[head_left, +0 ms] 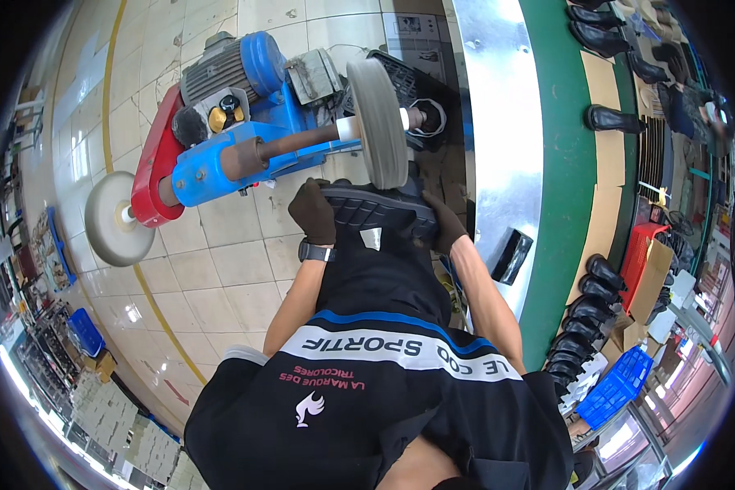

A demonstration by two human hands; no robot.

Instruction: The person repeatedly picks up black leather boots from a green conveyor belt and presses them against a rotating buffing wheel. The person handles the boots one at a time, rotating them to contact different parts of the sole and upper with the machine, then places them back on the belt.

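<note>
Two gloved hands hold one black shoe, sole up. The left hand (pixel 313 211) grips its left end and the right hand (pixel 445 222) grips its right end. The black shoe (pixel 376 208) sits just under the grey wheel (pixel 379 122), touching it. The blue machine (pixel 245 122) has two wheels; the other wheel (pixel 116 218) is at the far left. Black boots (pixel 584 314) stand in rows on the green belt (pixel 565 163) to the right. One blue crate (pixel 616 388) and one red crate (pixel 641 257) sit nearby. The floor (pixel 220 269) is pale tile.
</note>
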